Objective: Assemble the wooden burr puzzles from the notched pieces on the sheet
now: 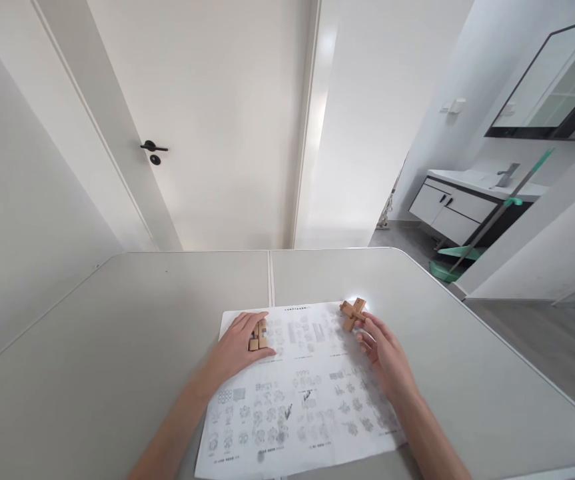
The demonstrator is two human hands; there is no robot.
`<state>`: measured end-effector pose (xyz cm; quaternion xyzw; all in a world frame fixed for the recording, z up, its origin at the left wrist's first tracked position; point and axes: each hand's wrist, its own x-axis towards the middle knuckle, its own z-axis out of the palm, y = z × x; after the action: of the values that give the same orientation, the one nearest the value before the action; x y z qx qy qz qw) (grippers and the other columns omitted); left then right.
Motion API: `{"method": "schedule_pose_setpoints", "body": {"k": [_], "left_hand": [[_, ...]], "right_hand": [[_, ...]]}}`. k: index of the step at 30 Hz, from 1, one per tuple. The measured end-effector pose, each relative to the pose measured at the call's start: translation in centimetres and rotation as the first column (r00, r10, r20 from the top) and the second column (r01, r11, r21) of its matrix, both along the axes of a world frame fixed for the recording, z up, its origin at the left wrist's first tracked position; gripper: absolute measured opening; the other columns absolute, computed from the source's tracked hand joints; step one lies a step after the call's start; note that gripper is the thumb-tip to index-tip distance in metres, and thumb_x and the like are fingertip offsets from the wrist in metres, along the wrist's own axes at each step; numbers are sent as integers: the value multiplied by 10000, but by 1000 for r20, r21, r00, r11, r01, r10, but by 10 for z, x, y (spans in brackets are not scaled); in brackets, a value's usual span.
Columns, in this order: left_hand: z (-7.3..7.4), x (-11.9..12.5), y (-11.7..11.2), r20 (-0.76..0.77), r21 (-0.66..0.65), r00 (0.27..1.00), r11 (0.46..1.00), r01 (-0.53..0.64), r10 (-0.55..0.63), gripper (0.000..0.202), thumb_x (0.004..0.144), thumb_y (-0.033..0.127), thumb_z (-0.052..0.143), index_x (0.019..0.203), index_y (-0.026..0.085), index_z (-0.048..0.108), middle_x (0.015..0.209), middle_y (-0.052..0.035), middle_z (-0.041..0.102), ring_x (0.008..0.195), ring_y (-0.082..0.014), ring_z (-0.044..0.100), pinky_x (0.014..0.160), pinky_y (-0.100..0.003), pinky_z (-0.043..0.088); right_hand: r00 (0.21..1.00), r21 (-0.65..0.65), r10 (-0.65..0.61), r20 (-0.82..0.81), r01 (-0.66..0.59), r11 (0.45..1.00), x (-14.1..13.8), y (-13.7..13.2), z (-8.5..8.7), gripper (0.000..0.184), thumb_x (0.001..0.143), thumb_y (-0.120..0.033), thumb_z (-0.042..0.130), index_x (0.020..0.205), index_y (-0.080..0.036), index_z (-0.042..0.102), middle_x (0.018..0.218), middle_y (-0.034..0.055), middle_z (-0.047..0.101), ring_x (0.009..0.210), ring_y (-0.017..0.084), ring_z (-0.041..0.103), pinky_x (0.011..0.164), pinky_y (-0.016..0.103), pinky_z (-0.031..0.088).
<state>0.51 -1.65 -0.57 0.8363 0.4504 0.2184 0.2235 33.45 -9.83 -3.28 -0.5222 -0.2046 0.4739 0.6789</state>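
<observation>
A white printed sheet (307,393) with many small diagrams lies on a grey table (117,347). My left hand (240,347) rests on the sheet's upper left part, its fingers closed round a few small wooden blocks (258,335). My right hand (384,357) lies near the sheet's upper right corner. Its fingertips hold an assembled wooden cross-shaped puzzle (353,313) that stands on the paper.
The table has a seam (270,277) down its middle and a rounded far right corner. Behind it are a white door with a black handle (153,148) and a white wall. To the right a bathroom opens, with a vanity (462,200) and a green mop (482,230).
</observation>
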Motion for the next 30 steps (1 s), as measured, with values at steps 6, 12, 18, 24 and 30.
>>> {"method": "schedule_pose_setpoints", "body": {"k": [6, 12, 18, 24, 30], "left_hand": [[-3, 1, 0, 3, 6, 1000, 1000, -6, 6, 631, 808, 517, 785, 1354, 331, 529, 1298, -54, 612, 1205, -302, 599, 980, -429, 536], [0, -4, 3, -25, 54, 999, 998, 33, -32, 731, 784, 583, 791, 1402, 325, 498, 1327, -69, 618, 1234, -319, 585, 1019, -459, 514], [7, -31, 17, -113, 85, 993, 995, 45, -36, 842, 662, 693, 827, 1363, 300, 576, 1404, -90, 579, 1260, -350, 579, 1026, -469, 517], [5, -34, 16, -74, 43, 995, 997, 67, -64, 761, 681, 651, 832, 1324, 319, 599, 1391, -66, 587, 1128, -299, 657, 906, -397, 571], [9, -21, 9, -58, -1, 995, 997, 83, -83, 569, 796, 583, 775, 1272, 321, 607, 1294, -34, 630, 1060, -254, 668, 863, -351, 565]], "right_hand": [[970, -29, -96, 226, 105, 994, -8, -4, 3, 568, 824, -530, 765, 1287, -264, 573, 914, 6, 714, 676, 162, 605, 574, 267, 490], [892, 120, -126, 433, 81, 989, -25, -8, 12, 508, 882, -563, 680, 1249, -256, 509, 786, -12, 665, 580, 152, 545, 564, 280, 440], [748, 71, 102, 656, -196, 978, -41, -14, 13, 368, 943, -499, 587, 1216, -256, 545, 746, 11, 655, 596, 194, 560, 584, 318, 453], [584, -66, 301, 754, -390, 919, -46, -18, 8, 317, 1000, -451, 489, 1253, -271, 548, 787, 19, 652, 616, 205, 562, 570, 311, 441], [439, -132, 386, 811, -507, 852, -54, -16, 11, 265, 1010, -375, 458, 1225, -266, 569, 793, 16, 675, 619, 201, 572, 593, 309, 431]]}}
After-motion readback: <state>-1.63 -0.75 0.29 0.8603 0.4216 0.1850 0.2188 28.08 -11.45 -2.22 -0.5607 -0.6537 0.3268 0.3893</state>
